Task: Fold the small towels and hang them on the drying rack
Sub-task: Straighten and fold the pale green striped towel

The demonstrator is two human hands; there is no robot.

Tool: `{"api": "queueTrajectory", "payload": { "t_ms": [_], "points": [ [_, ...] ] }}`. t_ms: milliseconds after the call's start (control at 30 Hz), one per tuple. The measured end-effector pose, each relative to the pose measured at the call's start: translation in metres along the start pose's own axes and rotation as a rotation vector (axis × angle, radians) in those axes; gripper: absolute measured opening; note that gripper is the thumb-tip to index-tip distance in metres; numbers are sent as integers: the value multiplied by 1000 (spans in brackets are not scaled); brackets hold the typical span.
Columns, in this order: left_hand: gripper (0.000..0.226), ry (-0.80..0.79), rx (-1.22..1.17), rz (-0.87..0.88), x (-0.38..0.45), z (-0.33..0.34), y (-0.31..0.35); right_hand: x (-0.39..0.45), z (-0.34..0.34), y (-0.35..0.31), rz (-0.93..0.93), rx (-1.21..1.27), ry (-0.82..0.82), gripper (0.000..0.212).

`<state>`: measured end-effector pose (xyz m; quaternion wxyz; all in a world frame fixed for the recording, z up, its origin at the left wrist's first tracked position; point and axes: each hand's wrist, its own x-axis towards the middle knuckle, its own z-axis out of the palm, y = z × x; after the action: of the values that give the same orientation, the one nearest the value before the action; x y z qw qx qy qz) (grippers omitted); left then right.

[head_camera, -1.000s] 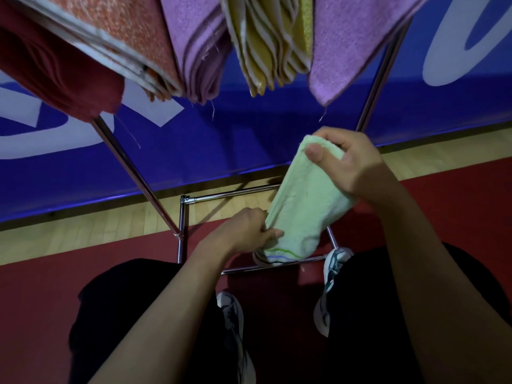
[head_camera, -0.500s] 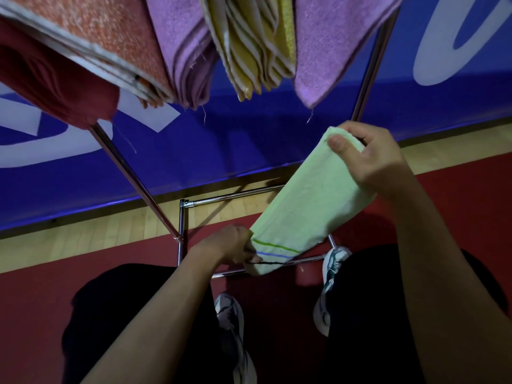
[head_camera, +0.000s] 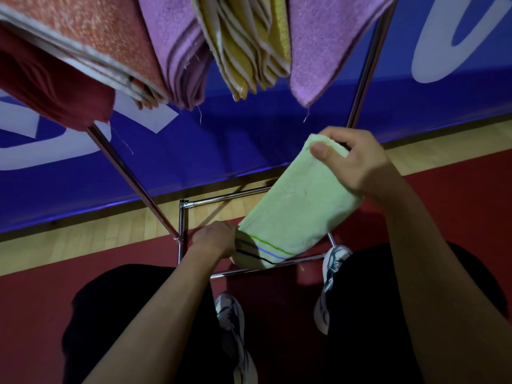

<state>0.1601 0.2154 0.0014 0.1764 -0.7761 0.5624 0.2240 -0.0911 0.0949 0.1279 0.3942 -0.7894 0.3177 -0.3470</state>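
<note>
Pale green towel (head_camera: 296, 209) hung stretched between both hands: right hand (head_camera: 357, 164) pinched its top corner, left hand (head_camera: 216, 239) gripped its striped end.

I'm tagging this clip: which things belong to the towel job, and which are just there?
Job: green towel, left hand, right hand, rack, hung towels.
Just there: blue banner, shoes, floor.

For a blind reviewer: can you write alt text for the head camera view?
A person's right hand and left hand grip opposite ends of a folded pale green terry towel, held slanted below a chrome drying rack. Folded orange, purple and yellow towels hang overhead.
</note>
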Motion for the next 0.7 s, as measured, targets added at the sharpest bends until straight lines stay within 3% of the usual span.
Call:
{"api": "queueTrajectory", "payload": {
  "t_ms": [233, 333, 400, 533, 600, 700],
  "points": [
    [34, -204, -225, -67, 0, 1, -3, 4, 11, -4, 10, -38, -114, 15],
    [29, -350, -171, -22, -2, -2, -2, 4, 15, -6, 5, -23, -131, 15],
    [25, -350, -82, -10, -12, -10, 3, 5, 15, -8, -8, -13, -125, 15],
    [88, -301, -29, 88, -9, -11, 4, 7, 17, -11, -22, -40, -178, 14],
    [119, -213, -318, 214, -9, -12, 7, 8, 19, -13, -19, -79, -229, 13],
    [118, 68, -730, 515, -18, -17, 27, 11, 22, -15, -12, -163, -322, 10]
  ]
}}
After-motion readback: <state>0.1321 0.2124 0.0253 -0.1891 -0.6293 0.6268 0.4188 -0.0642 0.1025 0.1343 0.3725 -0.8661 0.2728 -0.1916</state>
